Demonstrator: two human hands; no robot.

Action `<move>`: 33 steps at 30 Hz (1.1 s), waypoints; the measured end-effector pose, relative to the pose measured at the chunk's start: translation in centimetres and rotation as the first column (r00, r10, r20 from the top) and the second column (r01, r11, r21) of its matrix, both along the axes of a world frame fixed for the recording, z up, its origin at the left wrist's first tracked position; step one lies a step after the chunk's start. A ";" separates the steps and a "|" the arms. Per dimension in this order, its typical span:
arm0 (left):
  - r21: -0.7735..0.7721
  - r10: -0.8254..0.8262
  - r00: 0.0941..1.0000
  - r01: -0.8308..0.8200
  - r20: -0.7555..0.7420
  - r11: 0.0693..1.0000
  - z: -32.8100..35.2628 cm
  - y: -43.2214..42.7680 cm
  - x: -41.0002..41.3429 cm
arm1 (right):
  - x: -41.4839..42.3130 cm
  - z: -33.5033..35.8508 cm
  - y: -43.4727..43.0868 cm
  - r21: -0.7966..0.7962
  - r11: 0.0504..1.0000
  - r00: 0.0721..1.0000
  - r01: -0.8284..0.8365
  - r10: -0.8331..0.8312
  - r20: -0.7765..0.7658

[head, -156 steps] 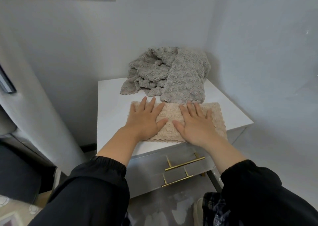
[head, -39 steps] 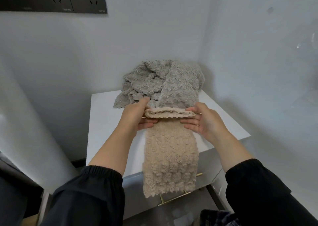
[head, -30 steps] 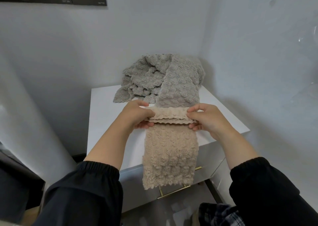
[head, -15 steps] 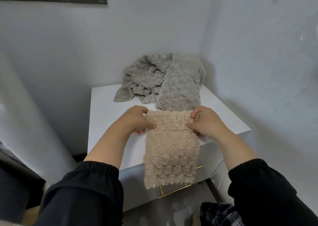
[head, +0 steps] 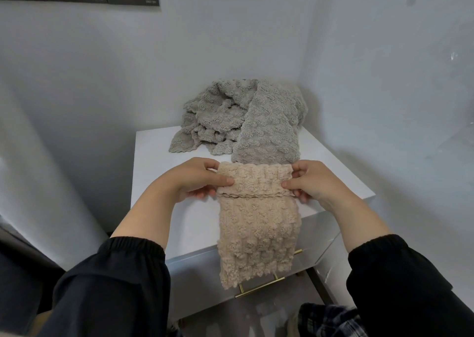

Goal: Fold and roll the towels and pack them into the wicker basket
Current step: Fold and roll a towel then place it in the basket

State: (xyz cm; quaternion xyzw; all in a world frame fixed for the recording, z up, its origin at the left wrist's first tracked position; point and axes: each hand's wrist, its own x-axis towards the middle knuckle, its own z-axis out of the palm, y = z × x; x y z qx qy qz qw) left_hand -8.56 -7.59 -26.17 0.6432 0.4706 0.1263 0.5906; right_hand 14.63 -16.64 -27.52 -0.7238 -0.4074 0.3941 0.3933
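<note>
Currently, the left hand (head: 195, 180) and the right hand (head: 315, 183) each pinch one end of the rolled upper portion of the beige towel (head: 256, 224), thumbs on the near face and fingers curled behind, evidently to hold the roll even across its width. The unrolled remainder hangs past the front edge of the white cabinet (head: 154, 162) and partly covers the gold drawer handle (head: 259, 286); its own weight probably draws the strip taut for rolling. Behind the hands, a crumpled grey towel (head: 246, 121) lies on the cabinet top in the wall corner, apparently awaiting folding; the wicker basket is not in view.
</note>
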 end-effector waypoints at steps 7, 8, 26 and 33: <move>0.238 0.116 0.993 -0.116 0.014 0.964 0.1 0.0 1.5 | -0.3 0.4 0.2 0.116 0.993 1.000 0.028 -0.029 0.011; 0.270 0.143 0.989 -0.146 0.032 0.952 0.1 0.1 1.8 | -0.5 0.5 0.3 0.160 0.986 0.998 0.044 -0.050 0.031; 0.845 0.060 0.980 0.132 -0.190 0.517 -1.5 -0.9 1.6 | 0.1 1.0 -1.0 0.238 0.956 0.900 -0.171 0.053 0.433; 0.541 0.045 0.995 -0.084 0.086 0.837 0.6 -1.6 1.2 | -0.4 1.8 -1.8 0.227 0.953 0.923 -0.199 0.104 0.372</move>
